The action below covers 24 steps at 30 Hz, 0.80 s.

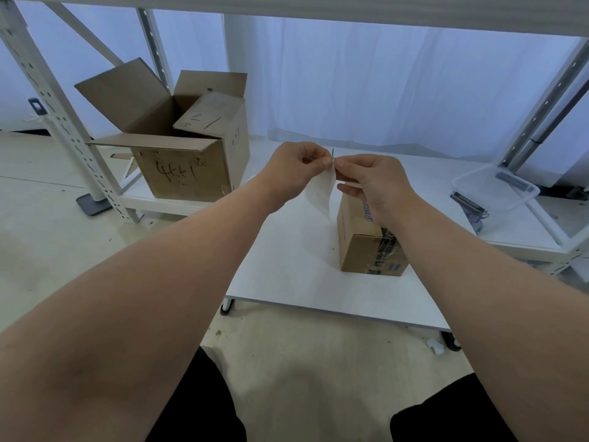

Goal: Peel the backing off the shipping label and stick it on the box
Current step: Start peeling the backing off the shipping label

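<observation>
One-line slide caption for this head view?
Head view: left hand and right hand pinch the top of the shipping label in mid-air above the white table, beside the small taped box.

Box on table

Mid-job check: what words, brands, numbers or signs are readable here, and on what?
"DEC": blue print on the small taped brown cardboard box, the rest hidden behind the right hand.
Black marker handwriting on the large open brown cardboard box: scrawled, not legible.
Dark print on the tape: too blurred.
The white shipping label, pinched between left hand and right hand: no text shows.
</observation>
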Each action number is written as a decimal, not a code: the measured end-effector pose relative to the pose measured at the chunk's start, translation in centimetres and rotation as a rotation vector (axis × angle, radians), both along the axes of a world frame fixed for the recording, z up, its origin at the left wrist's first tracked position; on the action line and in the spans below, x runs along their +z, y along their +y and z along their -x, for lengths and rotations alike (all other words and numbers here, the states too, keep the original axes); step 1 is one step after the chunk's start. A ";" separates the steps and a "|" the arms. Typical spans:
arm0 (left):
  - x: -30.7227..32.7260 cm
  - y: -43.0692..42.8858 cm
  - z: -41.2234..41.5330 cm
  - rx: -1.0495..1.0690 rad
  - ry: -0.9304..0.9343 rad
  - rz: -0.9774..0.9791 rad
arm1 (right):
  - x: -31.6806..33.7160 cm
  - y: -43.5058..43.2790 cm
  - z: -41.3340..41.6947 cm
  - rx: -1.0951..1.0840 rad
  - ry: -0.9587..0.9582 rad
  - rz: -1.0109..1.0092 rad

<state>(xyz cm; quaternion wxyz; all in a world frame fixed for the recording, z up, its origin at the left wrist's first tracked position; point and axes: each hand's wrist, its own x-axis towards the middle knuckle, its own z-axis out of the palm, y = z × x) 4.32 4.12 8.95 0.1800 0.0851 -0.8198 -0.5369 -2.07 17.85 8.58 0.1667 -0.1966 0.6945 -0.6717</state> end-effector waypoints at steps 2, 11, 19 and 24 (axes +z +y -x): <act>0.0 0.0 0.1 0.013 -0.005 0.008 | 0.1 0.0 0.0 -0.003 -0.005 -0.004; 0.0 0.0 0.0 0.016 -0.004 0.002 | 0.5 0.1 -0.2 -0.001 -0.115 0.035; 0.1 0.0 0.1 0.015 0.005 0.009 | 0.7 0.2 -0.3 0.003 -0.144 0.050; 0.2 0.1 0.1 0.008 0.009 -0.004 | 0.7 0.1 -0.3 0.010 -0.157 0.068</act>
